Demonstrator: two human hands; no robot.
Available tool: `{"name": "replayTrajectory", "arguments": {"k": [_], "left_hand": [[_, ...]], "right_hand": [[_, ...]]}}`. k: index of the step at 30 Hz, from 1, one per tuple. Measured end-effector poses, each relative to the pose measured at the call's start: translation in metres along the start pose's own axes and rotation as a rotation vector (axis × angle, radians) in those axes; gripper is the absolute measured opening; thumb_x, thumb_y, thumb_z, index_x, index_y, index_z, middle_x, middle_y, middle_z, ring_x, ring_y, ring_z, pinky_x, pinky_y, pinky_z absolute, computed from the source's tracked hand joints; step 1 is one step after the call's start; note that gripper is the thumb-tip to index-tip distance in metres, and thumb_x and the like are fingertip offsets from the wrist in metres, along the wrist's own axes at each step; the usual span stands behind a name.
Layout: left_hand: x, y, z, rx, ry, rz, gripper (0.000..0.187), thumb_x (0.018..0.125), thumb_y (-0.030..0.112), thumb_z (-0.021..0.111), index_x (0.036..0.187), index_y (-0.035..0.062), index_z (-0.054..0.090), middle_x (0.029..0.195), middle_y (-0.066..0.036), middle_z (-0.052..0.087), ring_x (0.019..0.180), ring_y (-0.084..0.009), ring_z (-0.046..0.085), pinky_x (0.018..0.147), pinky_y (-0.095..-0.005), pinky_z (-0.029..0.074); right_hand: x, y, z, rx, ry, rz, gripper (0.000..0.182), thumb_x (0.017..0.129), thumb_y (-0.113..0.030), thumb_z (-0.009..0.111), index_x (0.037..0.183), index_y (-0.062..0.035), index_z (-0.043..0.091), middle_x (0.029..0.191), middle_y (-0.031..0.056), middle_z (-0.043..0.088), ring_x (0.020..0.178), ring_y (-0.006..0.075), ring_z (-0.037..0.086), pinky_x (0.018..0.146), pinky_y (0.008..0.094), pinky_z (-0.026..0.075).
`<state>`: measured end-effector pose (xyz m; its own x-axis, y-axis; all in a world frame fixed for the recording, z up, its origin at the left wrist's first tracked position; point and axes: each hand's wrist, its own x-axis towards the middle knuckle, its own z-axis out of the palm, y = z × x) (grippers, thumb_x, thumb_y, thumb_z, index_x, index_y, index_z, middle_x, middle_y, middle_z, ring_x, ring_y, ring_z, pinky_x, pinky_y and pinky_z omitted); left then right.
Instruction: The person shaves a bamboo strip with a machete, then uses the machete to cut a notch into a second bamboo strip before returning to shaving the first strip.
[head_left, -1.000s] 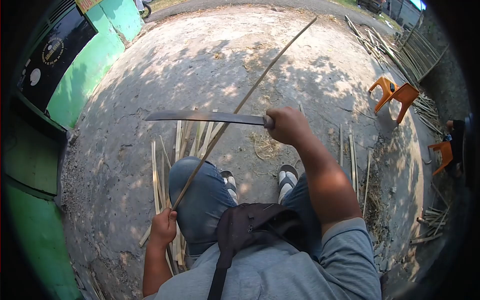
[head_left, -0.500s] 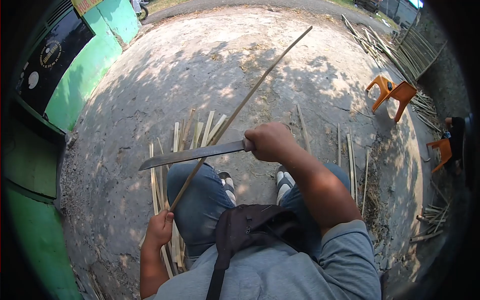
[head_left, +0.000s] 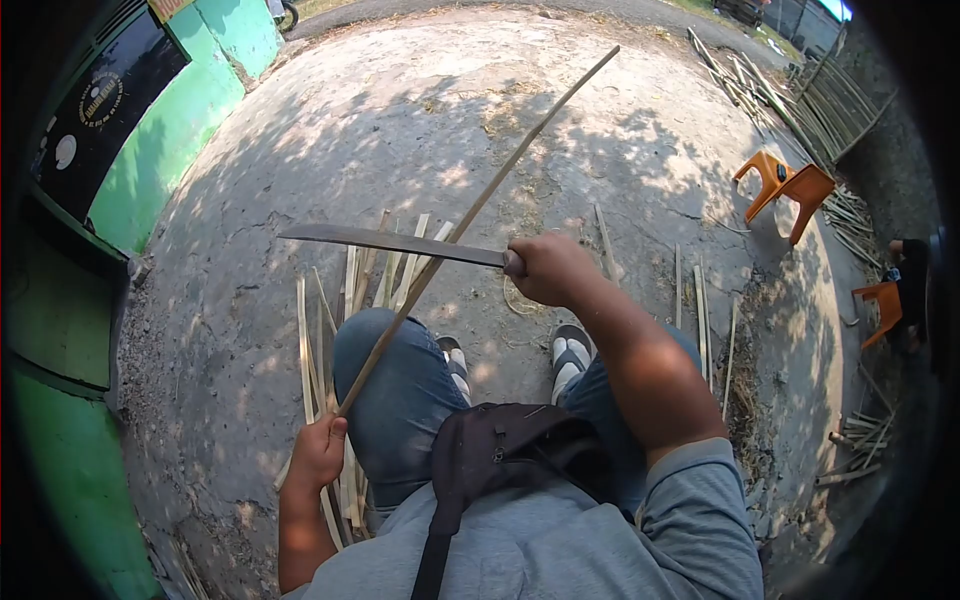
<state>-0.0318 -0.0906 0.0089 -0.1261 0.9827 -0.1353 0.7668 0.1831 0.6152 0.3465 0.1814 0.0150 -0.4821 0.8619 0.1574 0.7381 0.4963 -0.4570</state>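
Note:
My left hand (head_left: pixel 318 452) is closed round the near end of a long bamboo strip (head_left: pixel 505 168), which slants up and away to the right over my left knee. In my right hand (head_left: pixel 548 268) is the handle of a machete (head_left: pixel 400 242), its long blade pointing left. The blade crosses the strip around its middle; whether it touches cannot be told. Beside and beneath my left leg lie several pale split bamboo strips (head_left: pixel 304 345), partly hidden by the knee and my left forearm.
More strips (head_left: pixel 703 320) lie right of my right leg. Farther right stand an orange plastic stool (head_left: pixel 790 190) and another orange seat (head_left: pixel 882 308) beside a partly visible person (head_left: pixel 908 285). Bamboo poles (head_left: pixel 765 95) lie at the back right. A green wall (head_left: pixel 160 150) rises on the left.
The machete has moved forward along the strip, away from my body, and its tip has swung upward. My left hand has stayed nearly still on the bamboo strip.

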Motion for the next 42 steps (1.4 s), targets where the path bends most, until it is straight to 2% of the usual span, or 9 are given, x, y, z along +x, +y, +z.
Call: {"name": "replayTrajectory", "arguments": {"k": [5,9,20,24,27,31,34,37,42], "left_hand": [[0.000,0.000,0.001,0.019,0.022,0.005,0.058,0.109,0.050,0.050,0.085,-0.0028,0.057,0.066,-0.027,0.053,0.061,-0.0480,0.054,0.058,-0.0475,0.044],[-0.003,-0.001,0.005,0.041,0.055,0.019,0.058,0.109,0.050,0.050,0.085,-0.0026,0.056,0.066,-0.028,0.053,0.063,-0.0510,0.053,0.058,-0.0480,0.044],[0.001,0.001,0.009,0.052,0.074,0.047,0.056,0.109,0.048,0.051,0.084,-0.0018,0.053,0.067,-0.029,0.052,0.067,-0.0548,0.053,0.058,-0.0493,0.044],[-0.003,-0.001,0.005,0.067,0.069,0.034,0.056,0.109,0.048,0.051,0.085,-0.0018,0.055,0.068,-0.029,0.053,0.069,-0.0555,0.054,0.059,-0.0495,0.045],[-0.003,0.003,0.003,0.071,0.085,0.035,0.055,0.109,0.048,0.051,0.086,-0.0019,0.056,0.069,-0.029,0.054,0.070,-0.0554,0.055,0.059,-0.0498,0.045],[-0.003,0.007,0.003,0.073,0.073,0.028,0.054,0.108,0.048,0.052,0.087,-0.0021,0.058,0.069,-0.029,0.055,0.070,-0.0551,0.057,0.059,-0.0505,0.045],[-0.001,0.009,0.006,0.098,0.063,0.012,0.054,0.108,0.047,0.052,0.085,-0.0015,0.057,0.068,-0.029,0.055,0.071,-0.0548,0.057,0.059,-0.0506,0.044],[0.000,0.006,0.010,0.140,0.103,0.048,0.054,0.108,0.047,0.052,0.083,-0.0008,0.055,0.067,-0.029,0.055,0.070,-0.0547,0.057,0.058,-0.0510,0.044],[-0.004,-0.003,0.012,0.129,0.134,0.052,0.054,0.108,0.047,0.053,0.082,-0.0004,0.054,0.067,-0.028,0.055,0.070,-0.0549,0.057,0.058,-0.0520,0.043]], "right_hand": [[0.001,-0.023,-0.003,-0.098,0.005,-0.096,0.010,0.082,-0.022,0.068,0.082,-0.0117,0.068,0.076,0.0161,0.069,0.077,0.0432,0.068,0.070,0.0547,0.053],[0.018,0.013,-0.003,-0.068,0.088,0.120,0.012,0.087,-0.025,0.068,0.088,-0.0156,0.075,0.084,0.0146,0.072,0.085,0.0387,0.071,0.075,0.0517,0.056],[-0.002,-0.031,-0.006,-0.165,0.028,-0.080,0.012,0.087,-0.025,0.069,0.086,-0.0135,0.073,0.081,0.0127,0.072,0.079,0.0390,0.071,0.073,0.0521,0.057],[0.016,0.003,-0.001,-0.091,0.105,0.103,0.014,0.091,-0.027,0.068,0.091,-0.0159,0.076,0.087,0.0147,0.074,0.086,0.0394,0.072,0.077,0.0512,0.057],[0.020,0.021,-0.009,-0.012,0.204,0.173,0.015,0.090,-0.024,0.066,0.089,-0.0106,0.072,0.080,0.0201,0.069,0.081,0.0445,0.068,0.073,0.0549,0.054],[0.008,0.011,-0.011,-0.030,0.142,0.147,0.014,0.092,-0.027,0.067,0.092,-0.0146,0.075,0.089,0.0153,0.074,0.088,0.0389,0.072,0.077,0.0518,0.057],[-0.001,-0.011,-0.006,-0.100,-0.003,0.000,0.011,0.086,-0.023,0.070,0.089,-0.0139,0.073,0.085,0.0146,0.073,0.084,0.0381,0.072,0.076,0.0517,0.057],[-0.006,-0.034,-0.012,-0.135,-0.059,-0.097,0.013,0.088,-0.026,0.068,0.087,-0.0142,0.073,0.080,0.0145,0.072,0.081,0.0388,0.072,0.074,0.0514,0.057],[0.016,-0.003,0.001,-0.104,0.038,0.080,0.020,0.093,-0.031,0.065,0.090,-0.0137,0.075,0.083,0.0157,0.073,0.085,0.0404,0.071,0.076,0.0527,0.057]]}}
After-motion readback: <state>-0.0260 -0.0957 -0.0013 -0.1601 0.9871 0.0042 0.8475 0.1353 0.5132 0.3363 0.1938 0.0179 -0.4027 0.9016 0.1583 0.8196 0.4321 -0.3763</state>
